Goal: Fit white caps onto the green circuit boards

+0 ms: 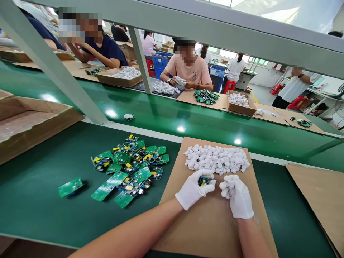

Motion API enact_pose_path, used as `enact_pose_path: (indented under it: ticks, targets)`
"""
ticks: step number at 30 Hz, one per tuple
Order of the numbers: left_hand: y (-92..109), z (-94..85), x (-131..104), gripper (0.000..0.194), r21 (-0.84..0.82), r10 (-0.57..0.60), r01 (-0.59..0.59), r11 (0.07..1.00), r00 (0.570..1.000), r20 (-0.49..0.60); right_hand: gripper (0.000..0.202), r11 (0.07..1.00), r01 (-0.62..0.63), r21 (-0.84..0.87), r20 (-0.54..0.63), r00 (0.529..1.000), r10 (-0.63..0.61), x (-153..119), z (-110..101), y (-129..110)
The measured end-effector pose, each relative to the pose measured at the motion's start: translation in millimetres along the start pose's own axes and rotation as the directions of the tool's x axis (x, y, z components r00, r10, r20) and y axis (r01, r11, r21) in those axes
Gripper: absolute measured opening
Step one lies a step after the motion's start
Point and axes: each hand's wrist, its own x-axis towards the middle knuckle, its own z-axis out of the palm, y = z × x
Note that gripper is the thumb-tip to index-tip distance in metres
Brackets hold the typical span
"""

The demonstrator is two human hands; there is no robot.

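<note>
Two hands in white gloves work over a sheet of cardboard (209, 225) at the bench, and between them I can follow most of what goes on. Left hand (192, 190) is closed around a small circuit board (203, 181), thumb on the near side and fingers curled over the far side, so the grip is clamped on it. That board sits above the cardboard, just on the wearer's side of a heap of white pieces (216, 158). Its face of small parts looks up toward the wearer; the glove covers so much of the rest that I can't tell which way its long axis runs.

Right hand (239, 199) is just across from it, a gap between the two, fingers bent and bunched together with the tips toward the left hand. White glove against white pieces, I can't tell whether anything is pinched there.

Off to the left, on the dark green mat (34, 186), lies a jumble of circuit boards (131, 161), turned every which way. One lone board (70, 187) lies apart from them, green side up, its long axis slanting from near left to far right. Across the bench, a co-worker in a pink shirt (188, 70) holds white pieces, near another pile of boards (205, 96).
</note>
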Motion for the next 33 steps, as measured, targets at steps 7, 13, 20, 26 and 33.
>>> enact_pose_path:
  ticks: [7,13,20,26,33]
  targets:
    - [6.2,-6.4,-2.3,0.051,-0.130,-0.019,0.037,0.991,0.990,0.138,0.030,0.826,0.179,-0.534,-0.067,0.965,-0.252,-6.3,-7.1,-7.4]
    - [5.5,-12.7,-1.6,0.038,-0.345,-0.111,0.204,0.916,0.957,0.269,0.044,-0.131,0.358,-0.925,0.380,0.880,-0.284,-46.3,-14.3,20.4]
    - [5.8,-10.6,-3.2,0.040,-0.315,-0.149,0.242,0.918,0.945,0.293,0.056,-0.358,0.233,-0.904,0.321,0.923,-0.211,-50.2,-39.4,16.7]
    - [3.5,-12.4,-1.3,0.041,-0.318,-0.135,0.237,0.918,0.941,0.311,0.084,-0.311,0.493,-0.813,0.526,0.850,-0.027,-55.7,-24.4,15.8]
    - [4.4,-13.4,-2.2,0.043,-0.278,-0.143,0.223,0.934,0.949,0.280,0.057,-0.354,0.277,-0.893,0.351,0.922,-0.165,-40.0,-32.3,8.9]
